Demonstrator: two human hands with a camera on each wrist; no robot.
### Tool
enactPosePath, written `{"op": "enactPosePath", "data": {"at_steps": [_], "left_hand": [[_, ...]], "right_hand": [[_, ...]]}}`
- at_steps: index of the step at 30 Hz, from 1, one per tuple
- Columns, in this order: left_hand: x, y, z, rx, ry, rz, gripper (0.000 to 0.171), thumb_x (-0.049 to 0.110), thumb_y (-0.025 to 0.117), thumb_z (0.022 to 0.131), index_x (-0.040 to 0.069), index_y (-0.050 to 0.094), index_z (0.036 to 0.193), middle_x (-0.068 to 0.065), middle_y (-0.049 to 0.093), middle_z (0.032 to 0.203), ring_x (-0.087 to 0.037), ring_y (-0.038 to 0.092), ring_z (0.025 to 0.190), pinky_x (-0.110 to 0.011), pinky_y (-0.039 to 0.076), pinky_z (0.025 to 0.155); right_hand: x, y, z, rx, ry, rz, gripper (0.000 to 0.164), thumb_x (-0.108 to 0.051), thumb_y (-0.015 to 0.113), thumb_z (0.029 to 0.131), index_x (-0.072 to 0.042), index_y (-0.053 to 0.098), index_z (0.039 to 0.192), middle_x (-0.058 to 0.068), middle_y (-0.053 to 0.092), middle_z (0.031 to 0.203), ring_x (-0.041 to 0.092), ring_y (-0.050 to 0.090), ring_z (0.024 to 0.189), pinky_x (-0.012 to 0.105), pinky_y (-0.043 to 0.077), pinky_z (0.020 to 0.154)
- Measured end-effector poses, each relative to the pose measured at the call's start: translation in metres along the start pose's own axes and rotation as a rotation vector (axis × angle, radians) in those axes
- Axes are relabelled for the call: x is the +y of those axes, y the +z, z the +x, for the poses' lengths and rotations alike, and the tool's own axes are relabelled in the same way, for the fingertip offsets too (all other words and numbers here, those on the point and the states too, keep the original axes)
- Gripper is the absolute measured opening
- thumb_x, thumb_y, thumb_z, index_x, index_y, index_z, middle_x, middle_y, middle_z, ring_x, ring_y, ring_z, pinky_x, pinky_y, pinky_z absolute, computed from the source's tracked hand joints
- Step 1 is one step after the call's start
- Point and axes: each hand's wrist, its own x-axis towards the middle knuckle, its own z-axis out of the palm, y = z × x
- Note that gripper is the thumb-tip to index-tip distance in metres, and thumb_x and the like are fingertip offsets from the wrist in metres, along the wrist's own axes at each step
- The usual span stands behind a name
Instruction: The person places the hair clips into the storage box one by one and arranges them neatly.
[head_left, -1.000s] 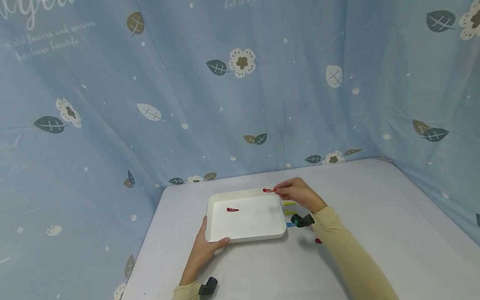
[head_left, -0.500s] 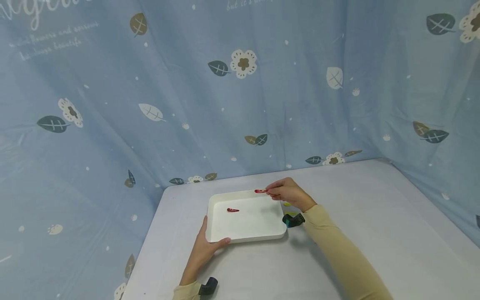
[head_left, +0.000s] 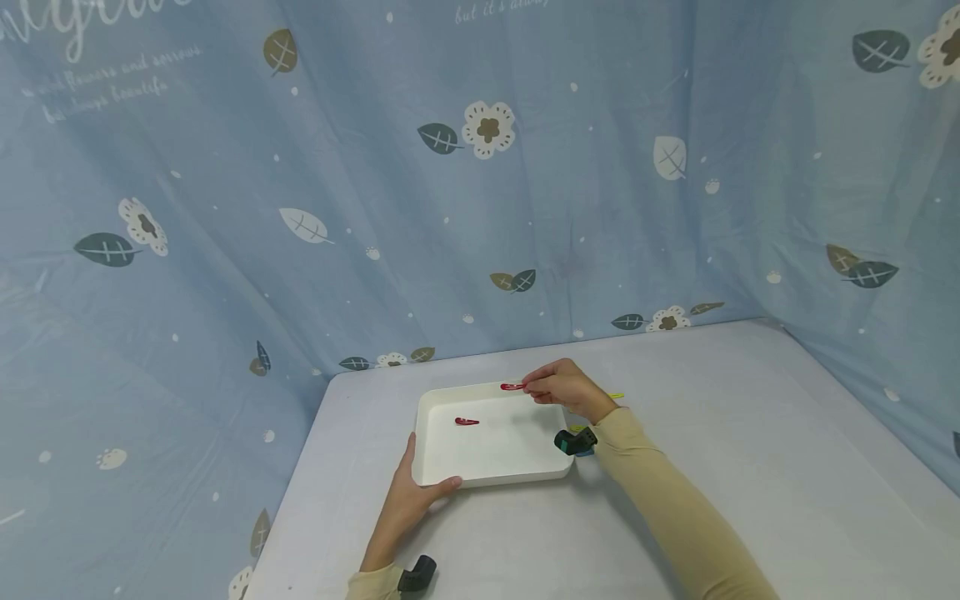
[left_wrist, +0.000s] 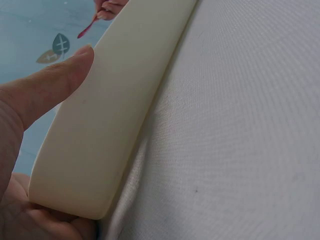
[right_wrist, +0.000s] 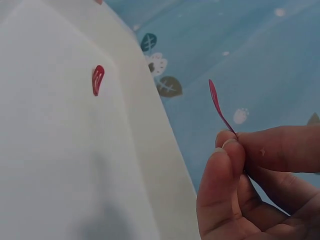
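My right hand [head_left: 566, 390] pinches a red snap hair clip [head_left: 512, 387] by one end, above the far right part of a white tray [head_left: 517, 479]. In the right wrist view the held hair clip [right_wrist: 216, 102] points up from between thumb and fingers. A second red hair clip [head_left: 467, 422] lies flat on the tray floor, left of the middle. My left hand [head_left: 405, 504] grips the tray's near left corner. Its thumb [left_wrist: 75, 67] lies against the front wall, while the other fingers curl around the corner, partly hidden.
Right of the tray, partly covered by the right arm, lie yellow hair clips [head_left: 617, 395] and a blue clip [head_left: 585, 453] on the white tablecloth [head_left: 750, 433]. A blue printed curtain [head_left: 480, 208] rises behind the table. Each wrist carries a black camera mount [head_left: 575, 442].
My right hand has moved left over the tray, carrying the red hair clip. The red clip near the right forearm has gone out of sight behind the sleeve. My left hand keeps its place.
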Motion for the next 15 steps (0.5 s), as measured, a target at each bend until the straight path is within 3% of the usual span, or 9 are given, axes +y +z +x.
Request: {"op": "enactPosePath", "data": {"at_steps": [7, 15], "left_hand": [[0.001, 0.000, 0.000, 0.004, -0.008, 0.000, 0.129, 0.042, 0.093, 0.074, 0.004, 0.010, 0.166, -0.024, 0.020, 0.172, -0.049, 0.026, 0.156, -0.069, 0.027, 0.123], [0.000, 0.000, 0.000, 0.003, 0.000, -0.007, 0.129, 0.041, 0.092, 0.075, 0.004, 0.010, 0.166, -0.024, 0.021, 0.171, -0.050, 0.030, 0.154, -0.070, 0.029, 0.121]], "right_hand": [[0.001, 0.008, 0.004, 0.015, 0.035, -0.023, 0.023, -0.004, 0.065, 0.099, 0.005, 0.072, 0.119, 0.015, 0.073, 0.109, 0.032, 0.071, 0.104, 0.024, 0.062, 0.078], [0.002, 0.014, 0.007, 0.021, 0.063, -0.022, 0.021, -0.004, 0.067, 0.098, 0.004, 0.073, 0.116, 0.015, 0.073, 0.109, 0.030, 0.070, 0.100, 0.026, 0.062, 0.080]]}}
